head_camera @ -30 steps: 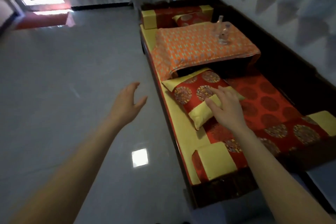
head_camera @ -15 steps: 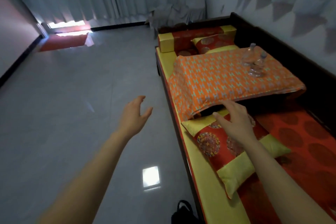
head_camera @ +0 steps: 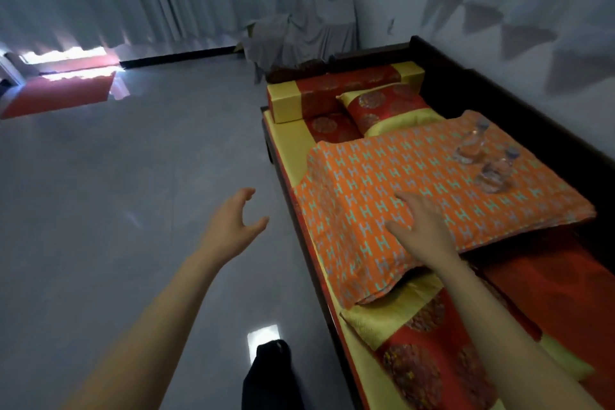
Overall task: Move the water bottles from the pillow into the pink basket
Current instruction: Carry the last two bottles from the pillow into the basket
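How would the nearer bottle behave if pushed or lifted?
The nearer bottle stands upright on the pillow, probably a soft base, so a push would likely tip it. It looks like clear, thin plastic, so it is likely light and slightly squashy. Its round body might roll once down.

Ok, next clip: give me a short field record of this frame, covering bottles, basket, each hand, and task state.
bottles: far bottle and near bottle, both clear, upright, close together on the orange pillow, toward its far right side
pink basket: not in view
left hand: over the floor, fingers loosely curled, holding nothing
right hand: fingers spread over the pillow's near part, short of both bottles; contact unclear
task state: neither bottle picked up yet
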Demonstrator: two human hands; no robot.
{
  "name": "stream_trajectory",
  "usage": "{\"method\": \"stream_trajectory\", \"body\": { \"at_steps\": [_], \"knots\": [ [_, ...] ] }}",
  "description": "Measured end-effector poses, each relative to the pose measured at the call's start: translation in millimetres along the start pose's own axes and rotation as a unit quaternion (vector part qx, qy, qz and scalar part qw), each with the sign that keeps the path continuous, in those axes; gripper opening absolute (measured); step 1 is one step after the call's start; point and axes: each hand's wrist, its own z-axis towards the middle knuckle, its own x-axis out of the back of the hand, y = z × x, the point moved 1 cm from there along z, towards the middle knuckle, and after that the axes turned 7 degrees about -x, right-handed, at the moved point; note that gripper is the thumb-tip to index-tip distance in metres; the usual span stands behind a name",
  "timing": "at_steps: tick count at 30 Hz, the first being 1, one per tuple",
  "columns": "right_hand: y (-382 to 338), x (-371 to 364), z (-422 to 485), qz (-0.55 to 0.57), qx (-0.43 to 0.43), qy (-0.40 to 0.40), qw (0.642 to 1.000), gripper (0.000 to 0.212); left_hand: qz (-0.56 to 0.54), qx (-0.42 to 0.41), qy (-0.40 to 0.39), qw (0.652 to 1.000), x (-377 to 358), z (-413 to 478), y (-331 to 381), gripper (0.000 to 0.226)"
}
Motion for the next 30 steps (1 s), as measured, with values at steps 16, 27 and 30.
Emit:
{"method": "stream_trajectory", "body": {
  "at_steps": [16,27,30],
  "knots": [
    [40,-6,137,0.037,-0.248,0.114,0.961,0.054,-0.017,-0.212,-0.233,0.949,-91,305,11,0.035],
    [127,14,200,0.077,-0.357,0.176,0.914,0.053,-0.036,-0.322,-0.325,0.888,-208,441,120,0.04],
    [144,16,205,0.115,-0.403,0.179,0.89,0.055,-0.042,-0.328,-0.361,0.872,-240,459,136,0.041]
  ]
}}
